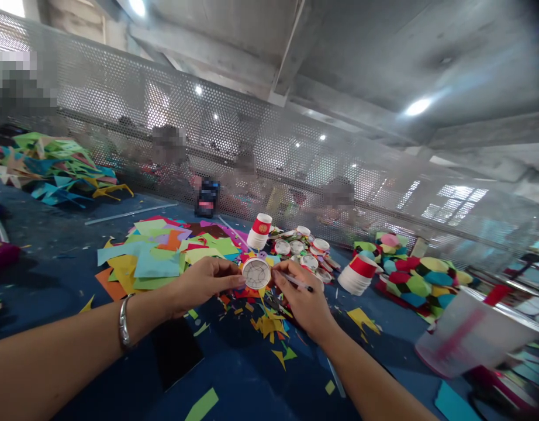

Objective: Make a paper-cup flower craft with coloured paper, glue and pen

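My left hand (203, 282) pinches the left rim of a small white paper cup (256, 273), whose round bottom faces me and shows pencil lines. My right hand (302, 298) touches the cup's right rim and holds a pen (296, 282) between its fingers. A silver bracelet (124, 321) sits on my left wrist. Both hands hover over a dark blue table (234, 368) strewn with coloured paper scraps (269, 324).
Sheets of coloured paper (159, 254) lie behind my left hand. Red-and-white cup stacks (259, 231) (358, 273) and loose cups (302, 251) stand behind. Cut hexagon pieces (416, 280) pile at right, near a translucent container (469, 336). A perforated metal screen (252, 134) closes the far side, with people behind it.
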Available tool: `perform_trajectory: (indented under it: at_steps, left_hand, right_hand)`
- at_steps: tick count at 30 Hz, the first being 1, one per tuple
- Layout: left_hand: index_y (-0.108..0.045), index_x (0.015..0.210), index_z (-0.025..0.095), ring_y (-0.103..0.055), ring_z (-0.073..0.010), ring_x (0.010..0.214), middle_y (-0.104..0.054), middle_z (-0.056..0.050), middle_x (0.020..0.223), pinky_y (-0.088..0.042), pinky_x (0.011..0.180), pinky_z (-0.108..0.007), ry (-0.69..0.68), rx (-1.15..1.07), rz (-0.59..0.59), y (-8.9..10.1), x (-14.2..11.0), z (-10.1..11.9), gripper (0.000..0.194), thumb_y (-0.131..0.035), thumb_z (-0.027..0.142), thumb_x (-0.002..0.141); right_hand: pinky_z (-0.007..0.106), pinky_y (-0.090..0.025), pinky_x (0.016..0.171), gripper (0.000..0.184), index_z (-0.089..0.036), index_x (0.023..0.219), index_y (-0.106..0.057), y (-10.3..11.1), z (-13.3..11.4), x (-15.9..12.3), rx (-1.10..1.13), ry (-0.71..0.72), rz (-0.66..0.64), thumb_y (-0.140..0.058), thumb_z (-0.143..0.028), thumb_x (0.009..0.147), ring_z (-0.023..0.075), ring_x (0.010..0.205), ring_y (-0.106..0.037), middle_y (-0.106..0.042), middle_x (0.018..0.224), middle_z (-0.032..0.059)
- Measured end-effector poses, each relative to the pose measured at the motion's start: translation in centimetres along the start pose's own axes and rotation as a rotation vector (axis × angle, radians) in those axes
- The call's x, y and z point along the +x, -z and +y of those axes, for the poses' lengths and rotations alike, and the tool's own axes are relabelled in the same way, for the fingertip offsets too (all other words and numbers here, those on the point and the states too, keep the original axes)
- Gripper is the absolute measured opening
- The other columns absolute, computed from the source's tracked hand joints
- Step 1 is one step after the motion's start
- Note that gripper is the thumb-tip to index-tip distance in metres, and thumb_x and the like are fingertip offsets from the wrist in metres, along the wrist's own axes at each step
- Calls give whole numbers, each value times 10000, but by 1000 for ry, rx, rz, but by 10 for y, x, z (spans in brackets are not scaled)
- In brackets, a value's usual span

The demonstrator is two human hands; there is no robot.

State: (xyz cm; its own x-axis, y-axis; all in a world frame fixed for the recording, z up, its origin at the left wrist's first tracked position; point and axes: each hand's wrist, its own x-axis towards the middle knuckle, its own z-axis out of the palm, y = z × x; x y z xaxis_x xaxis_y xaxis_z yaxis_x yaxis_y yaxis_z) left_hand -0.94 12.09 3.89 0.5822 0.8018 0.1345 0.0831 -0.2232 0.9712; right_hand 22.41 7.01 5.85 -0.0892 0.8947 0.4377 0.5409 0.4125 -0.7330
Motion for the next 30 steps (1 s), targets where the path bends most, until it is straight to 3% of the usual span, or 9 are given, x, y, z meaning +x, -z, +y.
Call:
perform_trajectory:
  at_steps: [11,18,24,30]
  left_hand:
    - [-707,894,173,-503,-109,639,-619,27,705,-332,612,-246,21,-49,37,-1,-1,3,328,-713,492,820]
    - [-696,900,171,-474,-105,626,-589,32,700,-310,584,-246,39,-90,99,-1,-2,4,369,-725,523,793]
    - [-674,869,162,-451,-100,612,-569,35,688,-301,575,-245,57,-122,158,-3,-3,7,411,-734,556,768]
    - [-663,830,166,-464,-107,629,-573,28,700,-349,595,-245,69,-142,179,-5,-2,7,405,-737,560,765]
  right_hand:
    - [255,-475,499,289,-206,888,-626,1,0,1,43,-30,-1,-584,-482,962,151,616,-552,-663,770,25]
    - [251,-445,498,297,-215,890,-623,1,1,-2,12,-15,95,-551,-486,987,161,629,-596,-688,754,24]
    - [283,-463,639,306,-218,847,-624,1,-4,-6,-144,110,157,-512,-444,1021,164,690,-624,-676,746,14]
    - [334,-455,789,241,-228,949,-644,0,-7,-9,-227,266,144,-458,-333,1061,194,868,-615,-662,892,40]
